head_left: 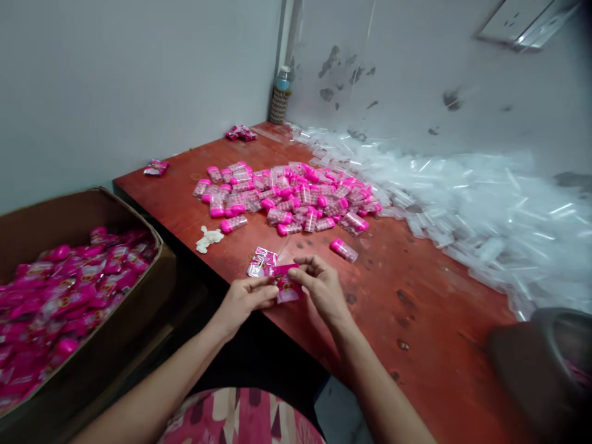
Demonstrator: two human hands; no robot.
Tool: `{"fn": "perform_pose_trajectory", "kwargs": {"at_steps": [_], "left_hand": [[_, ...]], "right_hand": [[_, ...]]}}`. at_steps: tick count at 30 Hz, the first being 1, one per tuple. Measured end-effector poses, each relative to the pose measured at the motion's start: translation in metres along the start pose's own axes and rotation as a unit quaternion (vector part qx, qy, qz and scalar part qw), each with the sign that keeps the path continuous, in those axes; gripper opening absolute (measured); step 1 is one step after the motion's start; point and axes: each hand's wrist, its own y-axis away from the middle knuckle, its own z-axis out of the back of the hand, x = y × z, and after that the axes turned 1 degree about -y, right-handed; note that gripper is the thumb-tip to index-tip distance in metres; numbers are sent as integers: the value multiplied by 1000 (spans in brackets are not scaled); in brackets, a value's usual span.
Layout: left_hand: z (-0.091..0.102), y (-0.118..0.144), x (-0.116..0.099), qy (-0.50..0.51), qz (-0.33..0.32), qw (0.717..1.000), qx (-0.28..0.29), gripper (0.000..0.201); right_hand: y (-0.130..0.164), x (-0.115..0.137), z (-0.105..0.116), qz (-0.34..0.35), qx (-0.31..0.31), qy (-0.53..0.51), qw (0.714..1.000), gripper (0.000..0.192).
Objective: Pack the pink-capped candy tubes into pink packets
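Between both hands, just above the table's near edge, is a small pink printed packet (287,285). My left hand (243,302) pinches its left side between thumb and fingers. My right hand (321,287) grips the upper right part of it, fingers bent. Just behind the packet, a shiny pink-and-white packet (262,261) lies on the table. Farther back is a heap of small see-through containers with bright pink caps (296,194), filled with pale pink pieces. One such container (344,250) lies apart, beyond my right hand.
A cardboard box (160,237) of pink packets stands at the left. Transparent plastic sleeves (490,209) cover the right side of the red table (444,351). A whitish lump (209,239) lies near the left edge. A bottle (280,95) stands in the corner, a dark container (531,351) at right.
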Motion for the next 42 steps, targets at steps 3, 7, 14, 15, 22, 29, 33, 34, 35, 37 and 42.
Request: {"fn": "perform_pose_trajectory", "kwargs": {"at_steps": [3, 7, 14, 15, 22, 29, 33, 34, 35, 37, 42], "left_hand": [[-1, -5, -5, 21, -16, 999, 18, 24], [-7, -12, -2, 33, 3, 999, -11, 22], [-6, -17, 3, 124, 48, 986, -103, 24], [-6, -18, 3, 144, 50, 982, -107, 24], [-13, -24, -1, 279, 64, 948, -139, 20], [-22, -30, -3, 330, 48, 929, -162, 12], [-29, -29, 2, 341, 36, 929, -140, 12], [-30, -28, 3, 343, 32, 929, -134, 14], [-31, -28, 3, 343, 29, 930, -129, 15], [-32, -27, 4, 344, 27, 931, -120, 16], [-33, -25, 2, 350, 30, 929, -113, 16]], "right_hand": [[7, -3, -11, 2, 7, 35, 999, 12], [5, -2, -6, 22, 6, 112, 993, 12], [-38, 0, 81, 88, -94, 520, 844, 33], [-43, -2, 92, 76, -91, 602, 789, 35], [-19, -9, 84, 37, -81, 567, 819, 23], [64, -13, 0, -89, 11, 79, 993, 31], [70, -24, -16, -72, -20, 69, 995, 31], [69, -27, -17, -69, -25, 68, 995, 30], [68, -29, -18, -67, -28, 68, 995, 30], [67, -31, -19, -64, -37, 66, 995, 28], [68, -32, -25, -58, -26, -9, 998, 26]]}}
